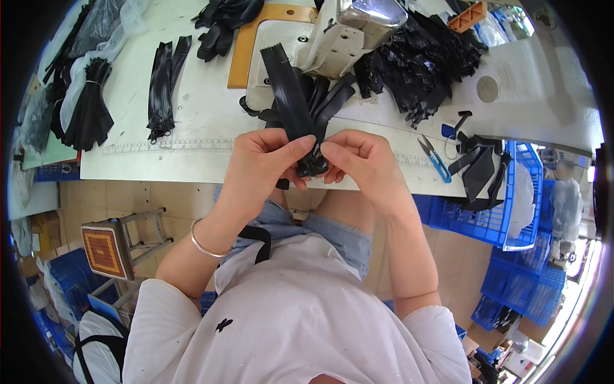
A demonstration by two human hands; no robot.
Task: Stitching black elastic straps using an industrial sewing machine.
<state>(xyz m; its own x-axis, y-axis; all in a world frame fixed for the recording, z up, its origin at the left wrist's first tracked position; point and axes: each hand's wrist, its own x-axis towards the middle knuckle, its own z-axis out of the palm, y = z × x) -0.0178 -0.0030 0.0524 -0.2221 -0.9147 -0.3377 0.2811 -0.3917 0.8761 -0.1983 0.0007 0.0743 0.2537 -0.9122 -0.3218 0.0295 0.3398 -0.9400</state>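
Observation:
Both my hands meet over the front edge of the white sewing table. My left hand (263,163) pinches the lower end of a black zipper (286,89), which points up and away toward the machine. On the other side of that same end, my right hand (361,160) is closed, thumb against fingers, gripping it. Fingers partly hide the bunched end of the zipper. Behind it, black fabric strips (336,102) lie on the table at the foot of the white sewing machine (342,45).
Flat black zippers (161,96) and a tied black bundle (89,105) lie at the left. A heap of black pieces (419,64) sits right of the machine. Blue-handled snips (437,163) and a blue basket (524,221) are at the right. A stool (107,251) stands lower left.

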